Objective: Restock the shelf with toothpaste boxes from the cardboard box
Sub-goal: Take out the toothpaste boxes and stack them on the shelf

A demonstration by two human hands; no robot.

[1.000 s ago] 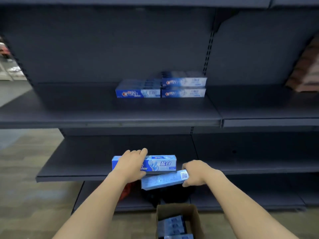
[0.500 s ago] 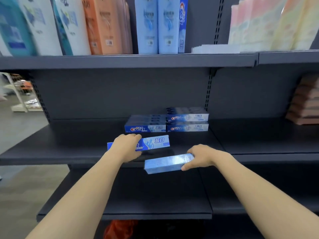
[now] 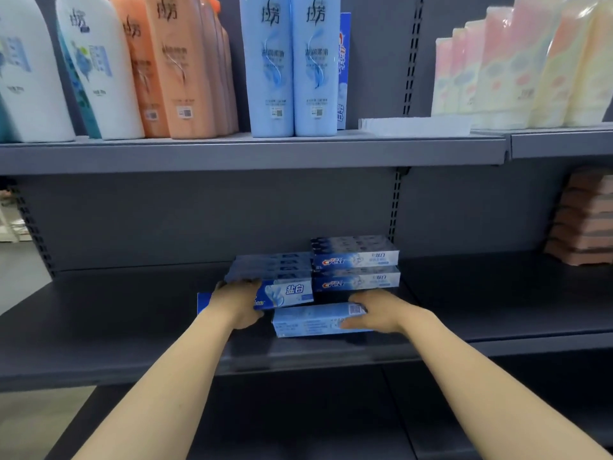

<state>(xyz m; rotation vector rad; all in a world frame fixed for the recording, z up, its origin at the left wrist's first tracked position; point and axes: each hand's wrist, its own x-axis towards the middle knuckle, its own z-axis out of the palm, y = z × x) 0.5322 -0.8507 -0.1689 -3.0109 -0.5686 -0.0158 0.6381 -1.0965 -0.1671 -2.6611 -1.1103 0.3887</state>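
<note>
My left hand (image 3: pixel 239 302) grips a blue toothpaste box (image 3: pixel 285 295) with its printed front facing me, held over the dark middle shelf (image 3: pixel 99 320) just in front of the stocked row. My right hand (image 3: pixel 374 310) grips a second, paler toothpaste box (image 3: pixel 311 322) at its right end, low above the shelf's front part. Behind them, stocked toothpaste boxes (image 3: pixel 355 260) sit in two stacks, the right stack (image 3: pixel 356 282) taller than the left stack (image 3: pixel 275 265). The cardboard box is out of view.
Tall shampoo bottles (image 3: pixel 285 64) and pastel packets (image 3: pixel 530 64) fill the upper shelf (image 3: pixel 252 151). Pinkish stacked packs (image 3: pixel 587 224) sit at the far right of the middle shelf. A lower shelf (image 3: pixel 298 419) lies beneath my arms.
Both hands have carried their toothpaste boxes up from near the cardboard box and forward onto the middle shelf, close to the stocked stacks. The view has risen, and the cardboard box has dropped out of sight.
</note>
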